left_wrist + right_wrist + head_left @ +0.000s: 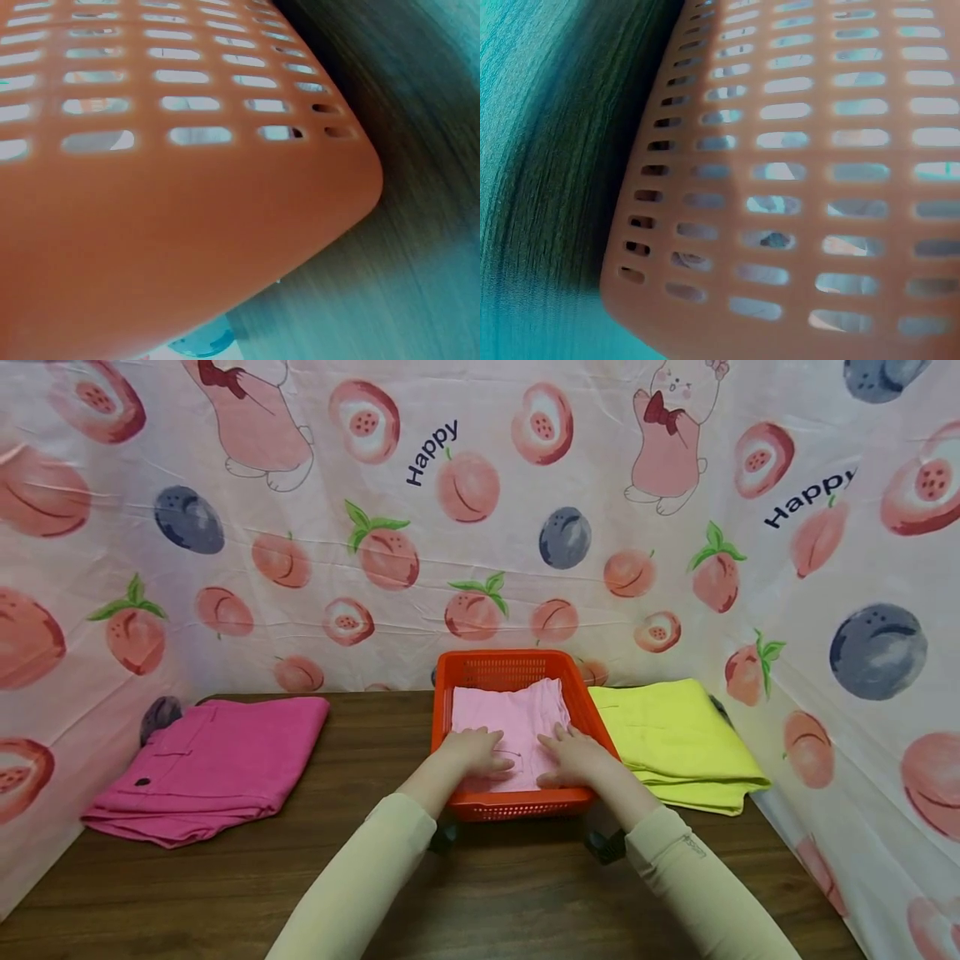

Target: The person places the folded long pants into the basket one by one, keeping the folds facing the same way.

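A folded light pink garment point(517, 714) lies inside a red-orange plastic basket point(522, 803) at the middle of the table. My left hand point(477, 753) rests on the left part of the pink cloth, fingers spread and fairly straight. On its right part lies my right hand point(576, 755), its fingers also spread out. Neither hand pinches the cloth. Both wrist views are filled by the basket: its slotted wall point(187, 202) in the left one, its perforated side point(727, 180) in the right one. Neither wrist view shows a hand.
Folded magenta trousers point(217, 768) with a dark button lie left of the basket. A folded yellow garment point(675, 739) sits close against its right side. The brown wood-grain table point(360, 760) meets a fruit-patterned cloth backdrop point(465, 552) behind and on both sides.
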### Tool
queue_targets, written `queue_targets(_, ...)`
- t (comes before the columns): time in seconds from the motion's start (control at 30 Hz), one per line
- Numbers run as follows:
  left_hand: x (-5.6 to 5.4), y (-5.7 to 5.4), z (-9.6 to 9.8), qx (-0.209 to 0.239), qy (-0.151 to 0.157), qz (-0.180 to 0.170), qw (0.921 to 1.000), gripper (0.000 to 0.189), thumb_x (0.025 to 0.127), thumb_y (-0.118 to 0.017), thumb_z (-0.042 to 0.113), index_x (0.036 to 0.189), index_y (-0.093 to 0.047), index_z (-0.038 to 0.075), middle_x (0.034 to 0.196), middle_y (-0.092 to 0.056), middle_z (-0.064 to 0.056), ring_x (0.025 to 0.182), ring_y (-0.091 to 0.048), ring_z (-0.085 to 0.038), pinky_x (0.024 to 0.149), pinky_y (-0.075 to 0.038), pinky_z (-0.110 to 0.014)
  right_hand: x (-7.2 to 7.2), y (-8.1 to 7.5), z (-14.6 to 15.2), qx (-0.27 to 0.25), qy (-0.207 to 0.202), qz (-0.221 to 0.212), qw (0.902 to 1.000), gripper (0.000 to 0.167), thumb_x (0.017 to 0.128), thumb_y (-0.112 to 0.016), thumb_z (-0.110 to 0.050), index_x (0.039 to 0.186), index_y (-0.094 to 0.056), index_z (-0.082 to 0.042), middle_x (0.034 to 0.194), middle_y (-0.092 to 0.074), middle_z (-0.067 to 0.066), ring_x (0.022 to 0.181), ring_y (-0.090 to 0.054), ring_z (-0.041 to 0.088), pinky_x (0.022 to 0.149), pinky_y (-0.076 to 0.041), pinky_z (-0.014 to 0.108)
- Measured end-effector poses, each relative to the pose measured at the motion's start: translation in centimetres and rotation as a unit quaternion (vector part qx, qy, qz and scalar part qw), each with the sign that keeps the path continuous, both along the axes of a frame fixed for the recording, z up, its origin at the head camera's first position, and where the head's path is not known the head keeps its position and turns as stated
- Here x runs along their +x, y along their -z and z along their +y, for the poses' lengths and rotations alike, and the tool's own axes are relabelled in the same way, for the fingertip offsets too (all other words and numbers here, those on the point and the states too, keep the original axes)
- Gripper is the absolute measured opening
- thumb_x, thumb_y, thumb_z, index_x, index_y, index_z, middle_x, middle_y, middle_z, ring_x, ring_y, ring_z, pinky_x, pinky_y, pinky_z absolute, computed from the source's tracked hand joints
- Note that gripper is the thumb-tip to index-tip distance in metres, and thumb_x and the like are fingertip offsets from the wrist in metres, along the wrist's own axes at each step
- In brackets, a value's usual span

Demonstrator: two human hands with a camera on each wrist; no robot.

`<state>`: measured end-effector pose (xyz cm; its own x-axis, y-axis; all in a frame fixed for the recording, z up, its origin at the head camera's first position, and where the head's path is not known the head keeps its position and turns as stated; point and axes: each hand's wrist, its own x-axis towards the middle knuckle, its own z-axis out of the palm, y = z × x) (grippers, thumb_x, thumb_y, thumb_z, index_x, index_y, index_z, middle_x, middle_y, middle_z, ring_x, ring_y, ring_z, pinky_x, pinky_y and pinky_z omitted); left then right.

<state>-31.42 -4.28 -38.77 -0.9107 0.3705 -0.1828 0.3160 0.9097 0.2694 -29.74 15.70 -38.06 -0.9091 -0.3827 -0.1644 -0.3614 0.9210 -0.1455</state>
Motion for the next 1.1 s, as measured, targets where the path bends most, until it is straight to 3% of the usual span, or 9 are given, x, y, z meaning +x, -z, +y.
queue_targets(0.27, 0.1, -0.6, -0.6, 0.005, 0.036, 0.065, 0.9972, 0.053, 0.091, -0.060, 0.042, 0.137, -0.055, 0.016, 0.131, -0.058, -0.005, 0.121, -0.052, -0.023, 0.101, -0.038, -0.046, 0.2, -0.3, 0.6, -0.048, 0.020, 0.020, 0.9985, 0.066, 0.084, -0.071, -0.037, 0.142, -0.049, -0.012, 0.143, -0.043, 0.019, 0.133, -0.037, 0.037, 0.104, -0.031, 0.054)
queue_targets(0.63, 0.4, -1.1, -2.1, 0.052, 0.046, 0.103, 0.9922, 0.046, 0.091, -0.062, 0.036, 0.132, -0.060, 0.013, 0.126, -0.062, -0.005, 0.116, -0.056, -0.022, 0.098, -0.042, -0.043, 0.6, -0.8, 1.2, -0.110, 0.021, 0.084, 0.9901, 0.052, 0.086, -0.071, -0.026, 0.132, -0.058, -0.009, 0.127, -0.059, 0.013, 0.121, -0.051, 0.032, 0.098, -0.040, 0.051)
queue_targets(0.9, 0.4, -1.7, -2.4, 0.051, 0.047, 0.144, 0.9871, 0.041, 0.091, -0.063, 0.033, 0.128, -0.063, 0.015, 0.120, -0.065, -0.004, 0.113, -0.058, -0.021, 0.094, -0.045, -0.043, 0.9, -1.3, 1.7, -0.122, 0.011, 0.122, 0.9850, 0.045, 0.086, -0.070, -0.025, 0.127, -0.063, -0.007, 0.123, -0.062, 0.014, 0.117, -0.054, 0.032, 0.096, -0.041, 0.051)
queue_targets(1.1, 0.7, -2.4, -2.3, 0.026, 0.053, 0.183, 0.9814, 0.040, 0.091, -0.062, 0.033, 0.127, -0.064, 0.015, 0.120, -0.065, -0.004, 0.111, -0.059, -0.021, 0.093, -0.046, -0.043, 1.3, -1.9, 2.4, -0.100, 0.003, 0.153, 0.9831, 0.047, 0.085, -0.071, -0.026, 0.127, -0.063, -0.007, 0.126, -0.059, 0.015, 0.117, -0.053, 0.033, 0.096, -0.042, 0.052)
